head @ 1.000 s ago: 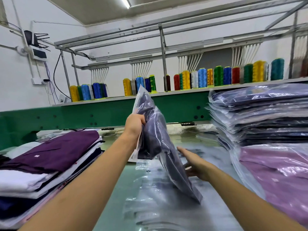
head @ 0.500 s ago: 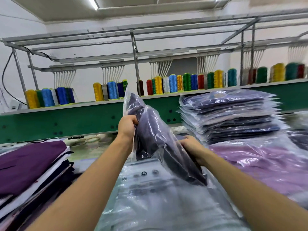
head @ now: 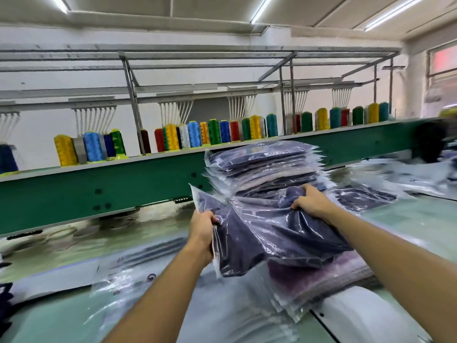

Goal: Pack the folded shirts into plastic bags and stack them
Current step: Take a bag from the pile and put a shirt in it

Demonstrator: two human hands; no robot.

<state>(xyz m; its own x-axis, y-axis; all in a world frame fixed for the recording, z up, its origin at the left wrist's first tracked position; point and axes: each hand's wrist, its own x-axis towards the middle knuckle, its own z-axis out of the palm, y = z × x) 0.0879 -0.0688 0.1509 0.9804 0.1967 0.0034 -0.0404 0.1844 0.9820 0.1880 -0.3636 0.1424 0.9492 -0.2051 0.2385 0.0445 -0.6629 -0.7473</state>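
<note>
Left grip point(head: 202, 229) closed on the near left edge of a bagged navy shirt point(head: 272, 236), fingers curled round film and cloth together. Right grip point(head: 310, 203) closed on the far right part of the same bag, fingers bunching the plastic and the fabric beneath.

The bagged navy shirt is held between the two grips above the surface point(head: 49, 318). It is tilted, with its upper left corner pointing toward the green machine beam point(head: 99, 189). Its lower edge overlaps a low stack of bagged purple shirts point(head: 311, 276), whose bag edges fan out toward the viewer. Whether the held bag touches that stack cannot be told.

Directly behind stands a taller stack of bagged dark shirts point(head: 262, 157), its bag edges staggered on the right side. The right grip shows in front of its lower layers.

Loose clear bags point(head: 128, 288) lie flat on the pale green surface, to the left of the arms. A white rounded object point(head: 358, 318) shows at lower right, just beside the purple stack.

On the shelf atop the beam stands a row of thread cones point(head: 193, 134) in yellow, blue, green, red and white. Above them, white thread guides hang from a metal frame point(head: 131, 90). The right edge of the view is blurred.
</note>
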